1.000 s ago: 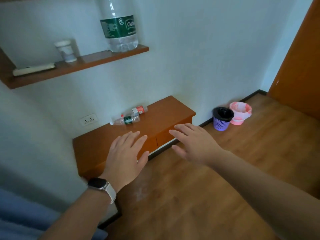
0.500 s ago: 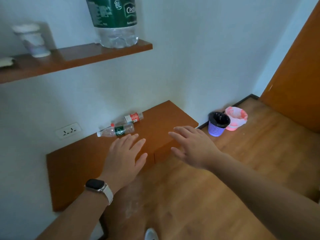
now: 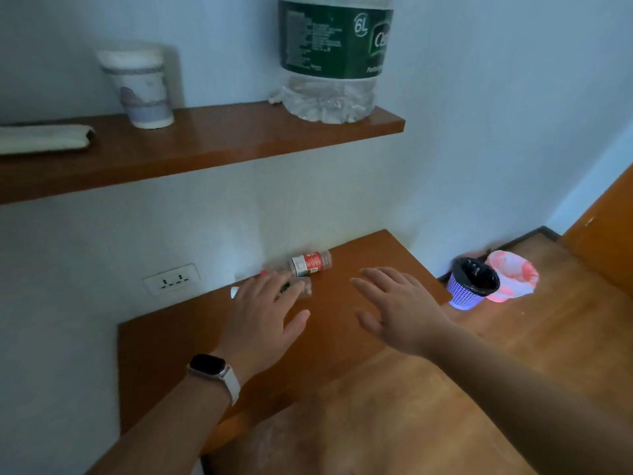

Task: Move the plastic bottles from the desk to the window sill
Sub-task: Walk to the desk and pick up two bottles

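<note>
Both arms reach forward, palms down. The left hand (image 3: 263,313), a watch (image 3: 214,371) on its wrist, hovers with fingers (image 3: 274,286) spread and open over the green-labelled bottle (image 3: 303,289), hiding most of it; whether they touch it cannot be told. The right hand (image 3: 397,306) is open too, holding nothing, just right of the red-labelled bottle (image 3: 310,263). Both small clear plastic bottles lie on their sides against the wall on the smooth brown wooden worktop (image 3: 164,351). Above, a wooden shelf (image 3: 205,145) carries a large clear ribbed bottle (image 3: 334,56) and a paper cup (image 3: 140,87).
</note>
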